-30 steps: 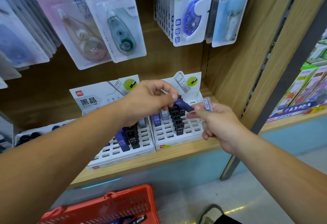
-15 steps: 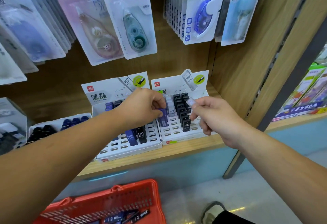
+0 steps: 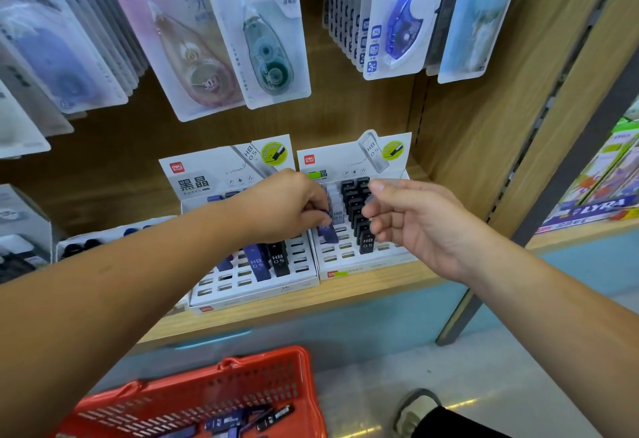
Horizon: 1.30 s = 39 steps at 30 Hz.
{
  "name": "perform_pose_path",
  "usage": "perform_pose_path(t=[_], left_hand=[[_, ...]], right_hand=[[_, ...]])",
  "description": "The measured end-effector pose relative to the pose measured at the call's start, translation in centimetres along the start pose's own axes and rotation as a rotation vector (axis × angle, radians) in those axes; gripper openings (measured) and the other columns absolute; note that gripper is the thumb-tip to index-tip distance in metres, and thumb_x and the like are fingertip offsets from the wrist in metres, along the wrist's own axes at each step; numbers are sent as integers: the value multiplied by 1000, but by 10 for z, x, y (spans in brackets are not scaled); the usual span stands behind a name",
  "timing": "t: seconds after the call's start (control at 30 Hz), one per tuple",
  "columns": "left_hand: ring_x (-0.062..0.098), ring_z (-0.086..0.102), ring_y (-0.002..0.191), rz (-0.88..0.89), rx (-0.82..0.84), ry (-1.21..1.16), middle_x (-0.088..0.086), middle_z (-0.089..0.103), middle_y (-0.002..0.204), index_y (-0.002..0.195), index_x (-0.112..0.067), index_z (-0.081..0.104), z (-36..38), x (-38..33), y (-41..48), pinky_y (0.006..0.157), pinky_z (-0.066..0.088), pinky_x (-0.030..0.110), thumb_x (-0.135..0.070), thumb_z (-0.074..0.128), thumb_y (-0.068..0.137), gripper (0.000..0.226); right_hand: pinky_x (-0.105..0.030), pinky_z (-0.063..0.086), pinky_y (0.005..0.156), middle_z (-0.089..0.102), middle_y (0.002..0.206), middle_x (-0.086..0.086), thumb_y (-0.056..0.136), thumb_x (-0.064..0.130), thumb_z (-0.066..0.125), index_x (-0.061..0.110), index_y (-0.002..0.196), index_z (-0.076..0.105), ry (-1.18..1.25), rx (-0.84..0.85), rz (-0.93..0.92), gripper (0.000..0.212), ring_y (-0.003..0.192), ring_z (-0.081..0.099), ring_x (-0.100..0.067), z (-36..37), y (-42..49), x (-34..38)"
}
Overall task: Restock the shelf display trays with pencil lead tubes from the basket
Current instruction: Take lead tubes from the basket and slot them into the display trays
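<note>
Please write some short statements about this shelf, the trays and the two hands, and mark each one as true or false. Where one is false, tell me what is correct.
1. The left hand grips a blue tube at the right tray. True.
2. The basket is green. False: it is red.
3. The right hand reaches into the basket. False: it is up in front of the right tray and seems to pinch a clear tube.
4. Black tubes stand upright in the right tray. True.
5. Every slot of the left tray is filled. False: many of its front slots are empty.
</note>
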State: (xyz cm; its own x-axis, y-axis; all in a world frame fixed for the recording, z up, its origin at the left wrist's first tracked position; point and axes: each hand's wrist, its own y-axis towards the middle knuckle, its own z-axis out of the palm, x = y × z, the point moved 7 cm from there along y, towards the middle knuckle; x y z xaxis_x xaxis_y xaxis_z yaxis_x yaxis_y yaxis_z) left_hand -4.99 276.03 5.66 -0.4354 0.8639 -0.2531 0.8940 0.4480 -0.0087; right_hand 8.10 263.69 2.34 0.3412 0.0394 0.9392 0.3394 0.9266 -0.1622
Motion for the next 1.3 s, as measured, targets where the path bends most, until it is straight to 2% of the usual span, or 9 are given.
perform_pose_path(t=[0.17,0.27,0.33,0.5,0.6,0.77,0.93,1.07,1.3], left_hand=[[19,62,73,-37,-16,100,2,70,80,91,-13,74,6,0,1,69,54,36,-34,67,100,24],[24,65,74,-84,12,133,6,70,80,88,-12,71,8,1,1,72,58,43,-35,65,100,28],[22,65,75,-103,49,145,6,70,81,89,-12,71,6,0,2,72,58,41,-35,65,100,26],[23,65,73,-91,56,170,5,70,76,83,-12,72,12,-5,8,70,57,39,-34,70,97,26],[23,63,71,-70,30,169,3,68,72,78,-13,70,21,-11,10,67,56,36,-28,73,93,21],[16,62,78,-78,-114,67,-5,68,83,100,-18,68,12,-5,-7,72,56,33,-21,77,90,14],[15,60,87,-10,-385,-16,-7,64,92,91,-20,71,-13,13,-36,78,56,39,-18,79,85,10],[15,57,99,-20,-384,-7,-8,64,100,93,-23,73,-12,27,-48,88,53,41,-26,79,86,10],[13,58,107,-85,-364,-128,-8,65,111,103,-23,74,-2,36,-53,95,53,38,-28,74,92,12]], right_hand=[[-28,45,49,61,65,-7,100,16,65,-11,117,63,-61,-100,-11,32,50,50,-18,-8,3,-4],[-28,42,50,49,66,0,98,22,69,2,117,73,-33,-149,18,28,52,42,-15,-15,7,-6],[-29,47,53,57,71,0,97,21,71,8,116,76,20,-146,31,24,56,46,-15,-16,8,-8],[-32,59,63,69,82,-13,95,9,72,-3,118,68,25,-170,2,27,66,63,-21,-15,7,-10],[-39,64,68,74,77,-14,92,2,75,11,112,66,-145,-271,-71,24,66,69,-26,-21,4,-3],[-37,65,72,76,77,-11,97,7,70,12,101,69,-324,-277,-168,7,74,77,-31,-9,7,5],[-24,59,69,75,86,-9,96,9,71,17,95,71,-502,-255,-243,8,73,74,-16,9,23,6],[-16,48,67,71,80,0,94,12,74,22,93,74,-756,-212,-316,10,61,55,1,19,40,-2],[-4,38,54,70,78,11,94,11,73,24,95,78,-955,-188,-347,14,57,54,10,15,50,-8]])
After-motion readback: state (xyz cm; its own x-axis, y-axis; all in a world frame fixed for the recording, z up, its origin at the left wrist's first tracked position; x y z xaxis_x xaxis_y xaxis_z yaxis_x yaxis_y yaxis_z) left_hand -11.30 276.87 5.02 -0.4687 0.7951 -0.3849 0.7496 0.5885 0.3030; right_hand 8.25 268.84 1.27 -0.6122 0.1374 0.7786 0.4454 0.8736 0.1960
